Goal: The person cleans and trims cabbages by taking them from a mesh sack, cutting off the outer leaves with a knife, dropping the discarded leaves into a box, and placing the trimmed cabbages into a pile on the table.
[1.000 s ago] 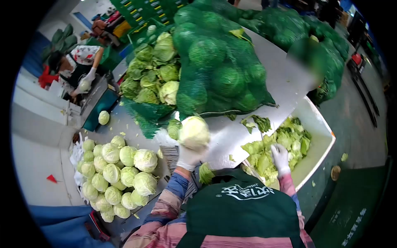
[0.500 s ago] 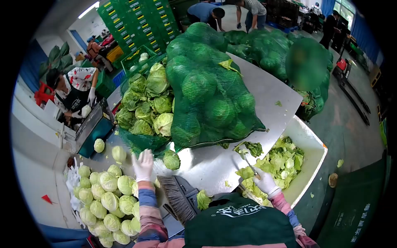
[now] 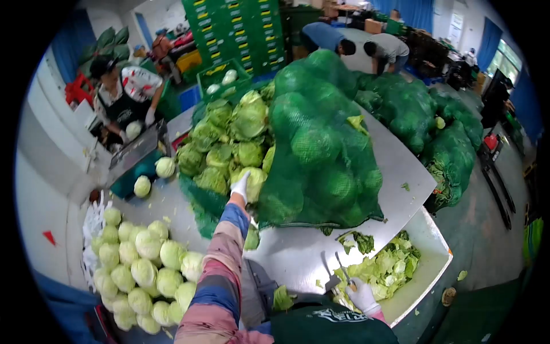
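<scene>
My left hand (image 3: pixel 239 186), in a white glove, reaches into the pile and grips the left side of a pale green cabbage (image 3: pixel 254 182); part of its fingers is hidden. Loose leafy cabbages (image 3: pixel 220 157) lie around it, inside an opened green net. Beside them stands a full green mesh sack (image 3: pixel 321 155) of cabbages on the metal table (image 3: pixel 292 252). My right hand (image 3: pixel 362 295), also gloved, is closed around the handle of a knife (image 3: pixel 342 266). The blade points up and away, near the white bin (image 3: pixel 438 258) with cut leaves (image 3: pixel 387 269).
Trimmed cabbages (image 3: pixel 143 272) are heaped at the left, with two cabbages apart near a scale (image 3: pixel 137 157). A co-worker (image 3: pixel 129 94) holds a cabbage behind it. More mesh sacks (image 3: pixel 407 109), green crates (image 3: pixel 235 40) and a pallet jack (image 3: pixel 495 178) stand farther off.
My left hand has moved forward from above the table to the cabbage in the pile. A trimmed cabbage has shifted toward the scale. My right hand still holds the knife; the view has turned left.
</scene>
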Demonstrator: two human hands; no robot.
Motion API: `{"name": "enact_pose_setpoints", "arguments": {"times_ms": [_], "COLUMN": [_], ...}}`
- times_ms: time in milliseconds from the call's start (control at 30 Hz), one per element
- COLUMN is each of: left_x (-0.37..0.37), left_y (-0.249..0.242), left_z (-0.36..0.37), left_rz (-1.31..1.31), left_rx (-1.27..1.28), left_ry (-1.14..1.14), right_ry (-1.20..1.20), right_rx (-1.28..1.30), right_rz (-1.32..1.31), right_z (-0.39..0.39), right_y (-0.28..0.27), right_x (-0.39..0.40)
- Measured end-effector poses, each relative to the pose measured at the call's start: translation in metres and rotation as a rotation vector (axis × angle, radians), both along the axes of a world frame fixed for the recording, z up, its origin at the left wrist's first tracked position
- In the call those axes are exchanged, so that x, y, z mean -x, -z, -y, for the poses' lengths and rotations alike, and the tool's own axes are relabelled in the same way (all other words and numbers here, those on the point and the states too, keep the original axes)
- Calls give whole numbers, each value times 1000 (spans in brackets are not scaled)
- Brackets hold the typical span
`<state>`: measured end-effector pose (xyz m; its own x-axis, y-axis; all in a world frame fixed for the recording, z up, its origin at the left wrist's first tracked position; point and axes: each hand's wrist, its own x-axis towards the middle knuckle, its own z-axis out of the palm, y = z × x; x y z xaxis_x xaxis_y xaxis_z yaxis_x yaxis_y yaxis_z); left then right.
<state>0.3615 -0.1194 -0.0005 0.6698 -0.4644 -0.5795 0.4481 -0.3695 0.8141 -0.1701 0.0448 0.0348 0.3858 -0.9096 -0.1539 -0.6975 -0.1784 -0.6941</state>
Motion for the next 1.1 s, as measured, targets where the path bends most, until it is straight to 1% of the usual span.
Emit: {"name": "enact_pose_setpoints", "arguments": {"times_ms": [33,67,100,133,200,233,267,300,333,367,400,433,467,500,533,600,633,667,700,733,767,800,833,867,900,933,1000,1033,1067,1100], "left_x": [-45,-23,-2,-9,-27,7,-36,-25,-22,-3,-9,-3,7,8,15,28,57,82,81,95,115,143,140,170,171,193,224,230,236,244], "left_y": [76,39,5,19,48,-7,56,40,31,-2,-3,-19,-43,-50,-68,-84,-100,-115,-121,-114,-118,-129,-88,-107,-54,-38,-45,-41,-36,-32], "left_z": [18,11,3,9,19,-9,-1,-18,-36,-54,-63,-81,-99,-116,-136,-164,-178,-184,-188,-195,-195,-196,-192,-189,-183,-187,-186,-186,-183,-182], "left_rz": [-277,-345,-468,-436,-338,-277,-305,-374,-388,-362,-390,-425,-378,-278,-321,-296,-174,-53,-175,-133,-22,-15,89,290,303,507,1103,1107,1023,934], "left_rx": [247,198,193,220,242,244,291,410,464,501,561,633,643,665,692,732,661,588,601,502,495,442,428,336,320,430,261,267,211,158], "left_ry": [157,112,186,199,211,192,208,256,267,248,252,262,233,228,242,305,390,473,552,555,730,723,815,938,989,1039,1307,1306,1306,1303], "right_ry": [14,40,48,104,50,43,85,49,10,24,54,67,75,81,89,58,75,-8,-24,-41,-35,-34,-18,-1,42,47,115,134,140,211], "right_rx": [-23,-47,-71,-52,-126,-103,-93,-122,-149,-135,-119,-156,-196,-212,-210,-244,-211,-189,-216,-243,-224,-223,-262,-300,-307,-299,-370,-355,-346,-338], "right_rz": [-13,-20,-57,-34,-134,-118,-94,-79,-66,-34,-20,-55,-93,-95,-90,-93,-50,5,-6,-19,16,22,28,28,94,88,82,-15,-16,37], "right_z": [0,-2,-4,-2,-4,-5,-5,-4,-4,-7,-6,-8,-8,-9,-7,-10,-19,-4,-5,-7,-9,-12,-14,-15,-22,-26,-38,-44,-51,-64], "right_y": [-4,-8,-2,-5,-12,-3,-6,-13,-16,-9,-9,-11,-12,0,4,12,21,27,13,0,-3,0,5,6,-1,5,19,17,28,47], "right_x": [-3,-7,-7,-12,-21,-21,-24,-24,-23,-19,-17,-13,-8,-3,-2,-3,-5,-13,-19,-24,-28,-28,-29,-26,-21,-13,2,10,14,20]}}
